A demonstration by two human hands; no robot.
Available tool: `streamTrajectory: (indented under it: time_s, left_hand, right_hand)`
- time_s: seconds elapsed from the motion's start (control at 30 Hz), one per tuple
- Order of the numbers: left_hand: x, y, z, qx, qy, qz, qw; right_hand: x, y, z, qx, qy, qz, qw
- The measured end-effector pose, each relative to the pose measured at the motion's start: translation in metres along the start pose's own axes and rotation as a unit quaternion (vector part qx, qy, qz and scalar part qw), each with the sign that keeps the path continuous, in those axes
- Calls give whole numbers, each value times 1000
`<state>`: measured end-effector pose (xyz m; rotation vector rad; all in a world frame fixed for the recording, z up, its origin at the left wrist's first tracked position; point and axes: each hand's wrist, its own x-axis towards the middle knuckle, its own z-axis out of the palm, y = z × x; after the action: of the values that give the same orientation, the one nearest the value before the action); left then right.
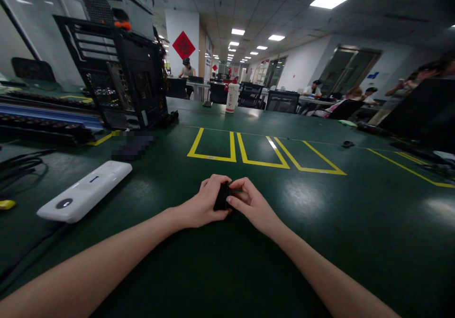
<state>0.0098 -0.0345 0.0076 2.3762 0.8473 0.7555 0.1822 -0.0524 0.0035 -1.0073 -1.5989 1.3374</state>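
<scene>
Both of my hands meet around a small black object (222,197) just above or on the green table, near the middle of the head view. My left hand (206,202) is closed round its left side, fingers over the top and thumb along the near edge. On the right side, my right hand (250,204) pinches the object's end with thumb and forefinger. Much of the object lies hidden behind my fingers, so its exact kind does not show.
Yellow tape outlines (263,164) mark the green table (320,242) beyond my hands. A white device (87,190) with a cable lies left. A black open computer case (138,78) stands behind it. A white bottle (232,97) is farther back. Several people sit at distant desks.
</scene>
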Motion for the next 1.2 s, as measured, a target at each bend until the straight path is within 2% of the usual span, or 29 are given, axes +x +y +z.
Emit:
streamTrajectory:
  time_s: [0.13, 0.3, 0.57, 0.77, 0.87, 1.07, 1.2]
  left_hand:
    - [0, 4, -4, -5, -18, -11, 1000]
    - [-1, -1, -1, 2, -6, -2, 1000]
    - [0, -1, 2, 8, 8, 4, 1000]
    - [0, 1, -1, 3, -6, 0, 1000]
    - [-1, 0, 0, 3, 4, -3, 1000]
    - [-1, -1, 2, 2, 16, -1, 1000]
    - [-1, 3, -2, -4, -7, -2, 1000]
  right_hand:
    - [-1, -3, -1, -24, -4, 24, 999]
    - [-4, -3, -3, -2, -37, -2, 999]
    - [0, 2, 0, 9, -2, -3, 1000]
    - [-2, 0, -2, 1, -20, -1, 1000]
    - [-2, 0, -3, 17, -31, -8, 999]
    - [0, 0, -2, 11, -9, 6, 1000]
    - [-1, -2, -1, 11, -7, 5, 1000]
